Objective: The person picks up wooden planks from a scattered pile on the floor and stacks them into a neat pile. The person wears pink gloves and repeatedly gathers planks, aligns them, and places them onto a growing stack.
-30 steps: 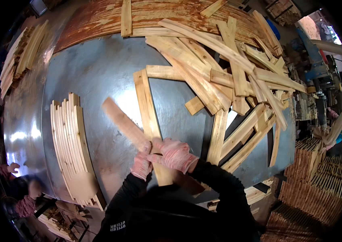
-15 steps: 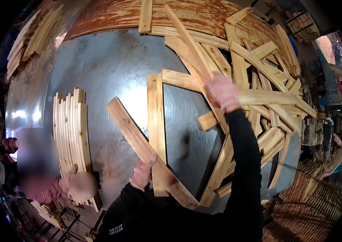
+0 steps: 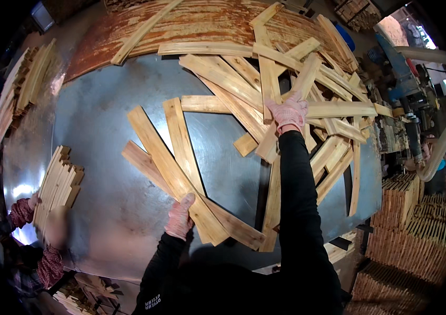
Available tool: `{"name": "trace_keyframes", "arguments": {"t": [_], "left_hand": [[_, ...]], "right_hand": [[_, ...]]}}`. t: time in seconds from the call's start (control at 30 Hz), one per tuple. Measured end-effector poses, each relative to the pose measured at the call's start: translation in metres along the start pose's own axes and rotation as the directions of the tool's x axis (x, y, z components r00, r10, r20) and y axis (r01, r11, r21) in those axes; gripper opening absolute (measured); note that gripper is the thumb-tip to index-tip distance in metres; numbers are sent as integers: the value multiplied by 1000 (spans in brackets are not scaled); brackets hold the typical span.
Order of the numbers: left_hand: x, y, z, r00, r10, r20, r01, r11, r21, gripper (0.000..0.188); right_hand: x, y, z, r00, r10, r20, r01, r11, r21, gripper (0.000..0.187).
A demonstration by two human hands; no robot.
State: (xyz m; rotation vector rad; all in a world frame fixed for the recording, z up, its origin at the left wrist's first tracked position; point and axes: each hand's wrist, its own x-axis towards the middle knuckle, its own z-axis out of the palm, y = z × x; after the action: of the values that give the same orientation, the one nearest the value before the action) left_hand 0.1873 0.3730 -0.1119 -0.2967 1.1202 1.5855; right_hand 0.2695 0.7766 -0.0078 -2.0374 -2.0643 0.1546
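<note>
While the left hand point(image 3: 180, 218) is gripping the near end of a long wooden slat point(image 3: 173, 174) on the steel bench point(image 3: 102, 131), the right hand point(image 3: 287, 113) is pressing flat, fingers spread, on the slat pile point(image 3: 307, 105) beyond it.

On the grey metal tabletop point(image 3: 102, 131), the left hand point(image 3: 180, 218) rests on three fanned wooden slats point(image 3: 173, 163), while the right hand point(image 3: 288, 113) touches the slat pile point(image 3: 307, 89) at two o'clock.
</note>
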Motion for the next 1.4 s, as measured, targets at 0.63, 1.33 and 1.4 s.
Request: {"name": "trace_keyframes", "arguments": {"t": [0.63, 1.33, 1.4], "left_hand": [[-9, -2, -17, 995, 74, -68, -72, 997, 36, 46], [-15, 5, -40, 984, 177, -27, -142, 863, 486, 57], [-19, 10, -39, 986, 168, -23, -138, 876, 463, 56]], "right_hand": [[-52, -9, -19, 813, -463, 353, 380, 881, 281, 98], [-135, -52, -28, 336, -900, 278, 942, 322, -95, 90], [-86, -49, 23, 269, -870, 412, 956, 187, -228, 95]]}}
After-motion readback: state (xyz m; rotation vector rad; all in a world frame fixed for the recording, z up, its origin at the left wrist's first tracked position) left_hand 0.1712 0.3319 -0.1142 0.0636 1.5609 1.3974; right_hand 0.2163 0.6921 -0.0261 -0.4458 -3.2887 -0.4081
